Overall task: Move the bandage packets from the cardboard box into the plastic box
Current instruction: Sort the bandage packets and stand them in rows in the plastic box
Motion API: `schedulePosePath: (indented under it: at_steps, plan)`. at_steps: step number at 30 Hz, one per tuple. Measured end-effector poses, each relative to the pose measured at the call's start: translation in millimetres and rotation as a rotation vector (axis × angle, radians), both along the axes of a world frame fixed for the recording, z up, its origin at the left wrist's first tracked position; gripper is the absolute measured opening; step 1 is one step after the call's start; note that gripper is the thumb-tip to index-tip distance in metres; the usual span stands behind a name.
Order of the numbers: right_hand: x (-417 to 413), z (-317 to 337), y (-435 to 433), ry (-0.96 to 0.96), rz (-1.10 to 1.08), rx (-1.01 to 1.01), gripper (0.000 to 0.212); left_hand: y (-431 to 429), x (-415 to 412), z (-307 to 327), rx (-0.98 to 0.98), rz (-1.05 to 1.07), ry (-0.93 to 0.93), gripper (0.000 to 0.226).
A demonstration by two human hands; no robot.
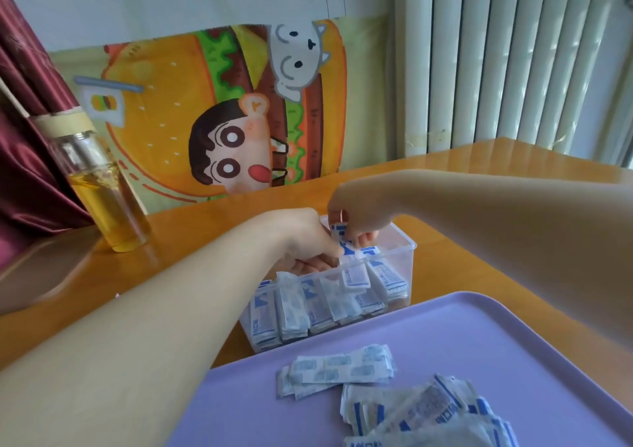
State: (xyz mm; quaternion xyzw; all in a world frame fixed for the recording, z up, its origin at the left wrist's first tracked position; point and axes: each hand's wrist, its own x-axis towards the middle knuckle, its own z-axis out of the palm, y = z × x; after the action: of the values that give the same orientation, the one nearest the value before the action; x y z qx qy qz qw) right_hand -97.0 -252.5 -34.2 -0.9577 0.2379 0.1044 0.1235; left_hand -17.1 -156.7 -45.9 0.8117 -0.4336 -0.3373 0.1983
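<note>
Out at nine o'clock, a glass bottle (102, 186) of yellow liquid stands upright on the bench (513, 165). Moving in, the left hand (305, 237) is over the plastic box (407, 258), fingers curled, thumb pinching a blue-and-white bandage packet (346, 244) above the rim. At one o'clock of it, the right hand (356, 207) pinches that same packet from above. Inside the clear box, stacked packets (308, 306) stand on edge in rows. At five o'clock, just beside the box, a lilac tray (479, 326) carries loose packets (337, 369), and a bigger heap (428, 412) at six.
</note>
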Motion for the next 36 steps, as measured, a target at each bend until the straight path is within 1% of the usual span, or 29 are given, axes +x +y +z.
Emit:
schedulePosePath:
  at_steps: [4, 6, 9, 11, 14, 17, 18, 21, 23, 25, 27, 31, 32, 33, 34, 36]
  plan:
    - [5, -10, 1, 0.101, 0.044, -0.081, 0.03, -2, -1, -5, 0.103, -0.083, 0.018, 0.018]
    - [7, -15, 3, 0.133, 0.078, -0.146, 0.031, -1, 0, -8, 0.138, -0.092, 0.002, 0.02]
    - [11, -21, 4, 0.184, 0.109, -0.225, 0.032, 1, 2, -9, 0.122, -0.067, -0.049, 0.018]
    - [11, -24, 7, 0.215, 0.153, -0.339, 0.032, 2, 3, -10, 0.096, -0.038, -0.037, 0.016]
    - [10, -30, 9, 0.207, 0.215, -0.494, 0.031, 5, 5, -10, 0.096, -0.029, -0.068, 0.02]
    - [8, -30, 11, 0.19, 0.202, -0.506, 0.03, 7, 4, -10, 0.097, -0.067, -0.124, 0.013]
    - [7, -28, 12, 0.17, 0.199, -0.499, 0.029, 8, 3, -9, 0.089, -0.077, -0.134, 0.015]
    - [2, -24, 15, 0.131, 0.217, -0.524, 0.03, 9, 1, -8, 0.051, -0.056, -0.101, 0.024]
    - [0, -22, 18, 0.122, 0.235, -0.559, 0.029, 11, 1, -8, 0.03, -0.034, -0.069, 0.024]
    - [-2, -19, 18, 0.085, 0.23, -0.587, 0.027, 11, 1, -8, 0.026, -0.014, -0.072, 0.019]
    - [-5, -14, 17, -0.059, 0.185, -0.57, 0.023, 13, 0, -4, -0.009, 0.005, -0.104, 0.018]
    - [-29, 3, 35, -0.574, 0.098, -0.425, 0.017, 35, -5, 9, -0.263, 0.056, -0.105, 0.013]
    - [-39, 7, 45, -0.661, 0.11, -0.369, 0.013, 45, -6, 13, -0.32, 0.064, -0.125, 0.014]
    - [-51, 8, 58, -0.694, 0.134, -0.303, 0.012, 57, -7, 14, -0.366, 0.075, -0.153, 0.013]
    - [-60, 9, 69, -0.671, 0.153, -0.232, 0.013, 66, -7, 15, -0.408, 0.083, -0.183, 0.012]
    - [-77, 1, 90, -0.485, 0.181, -0.142, 0.014, 87, -10, 14, -0.471, 0.105, -0.207, 0.012]
